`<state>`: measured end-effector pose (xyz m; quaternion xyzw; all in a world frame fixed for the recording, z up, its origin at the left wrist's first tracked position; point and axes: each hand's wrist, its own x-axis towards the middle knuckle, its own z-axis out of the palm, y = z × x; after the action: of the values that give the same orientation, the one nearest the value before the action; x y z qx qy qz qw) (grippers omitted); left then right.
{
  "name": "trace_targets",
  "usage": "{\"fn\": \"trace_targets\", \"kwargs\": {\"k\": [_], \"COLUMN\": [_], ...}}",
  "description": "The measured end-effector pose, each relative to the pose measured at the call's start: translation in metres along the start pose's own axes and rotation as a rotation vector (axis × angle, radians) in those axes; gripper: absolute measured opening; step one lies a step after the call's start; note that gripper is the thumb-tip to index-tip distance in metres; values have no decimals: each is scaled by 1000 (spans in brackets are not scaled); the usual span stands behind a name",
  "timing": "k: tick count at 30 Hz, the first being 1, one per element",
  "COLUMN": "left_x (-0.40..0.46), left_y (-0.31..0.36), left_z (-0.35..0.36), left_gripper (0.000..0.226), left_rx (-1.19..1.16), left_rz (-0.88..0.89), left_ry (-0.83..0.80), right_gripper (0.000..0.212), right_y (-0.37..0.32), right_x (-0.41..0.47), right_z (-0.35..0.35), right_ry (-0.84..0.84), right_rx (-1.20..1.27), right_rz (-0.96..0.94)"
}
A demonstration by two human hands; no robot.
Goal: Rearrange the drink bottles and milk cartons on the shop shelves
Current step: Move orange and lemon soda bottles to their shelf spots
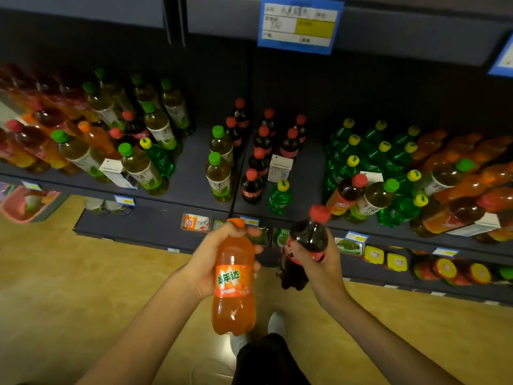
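My left hand (213,262) grips an orange soda bottle (233,284) around its upper body, in front of the shelf edge. My right hand (316,262) grips a dark cola bottle (305,245) with a red cap, held tilted beside the orange one. On the dark shelf (194,173) behind stand cola bottles (263,140) in the middle, green-capped tea bottles (219,168) left of them, green soda bottles (361,151) to the right and orange bottles (458,154) at far right. A white milk carton (279,168) stands among the colas, another carton (116,173) at the left.
A blue price sign (299,23) hangs from the upper shelf. Lower shelves hold packets and round yellow tubs (385,258). A pink basket (25,204) sits at the left. The wooden floor (83,287) and my shoes (277,326) are below.
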<state>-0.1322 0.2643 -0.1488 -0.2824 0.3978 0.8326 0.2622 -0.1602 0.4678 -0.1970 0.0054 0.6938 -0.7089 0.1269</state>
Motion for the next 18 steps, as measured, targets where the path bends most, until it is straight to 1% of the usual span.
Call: {"fn": "trace_targets", "kwargs": {"k": [1, 3, 5, 8, 10, 11, 12, 15, 16, 18], "left_x": [3, 10, 16, 26, 34, 39, 43, 56, 59, 66], "left_y": [0, 2, 4, 3, -1, -3, -5, -14, -16, -16], "left_z": [3, 11, 20, 28, 29, 28, 27, 27, 27, 29], "left_gripper": [31, 24, 18, 22, 21, 20, 20, 23, 25, 28], "left_rx": [-16, -50, -90, -145, -157, -155, -153, -159, -162, -151], "left_rz": [7, 25, 40, 69, 94, 106, 115, 125, 128, 135], "left_ry": [29, 67, 91, 104, 110, 118, 133, 194, 210, 232], "right_gripper": [45, 64, 78, 93, 106, 106, 100, 59, 51, 53], "right_y": [-3, -7, -6, -9, -11, -10, -9, -6, -9, -13], "right_x": [3, 11, 19, 28, 32, 34, 35, 38, 39, 43], "right_z": [-1, -6, -13, -22, -29, -33, -38, -50, -53, -57], "right_ry": [25, 77, 108, 123, 111, 101, 97, 89, 80, 96], "right_rx": [81, 206, 266, 348, 346, 348, 361, 426, 442, 450], "right_rz": [34, 117, 190, 289, 306, 303, 305, 332, 344, 374]}}
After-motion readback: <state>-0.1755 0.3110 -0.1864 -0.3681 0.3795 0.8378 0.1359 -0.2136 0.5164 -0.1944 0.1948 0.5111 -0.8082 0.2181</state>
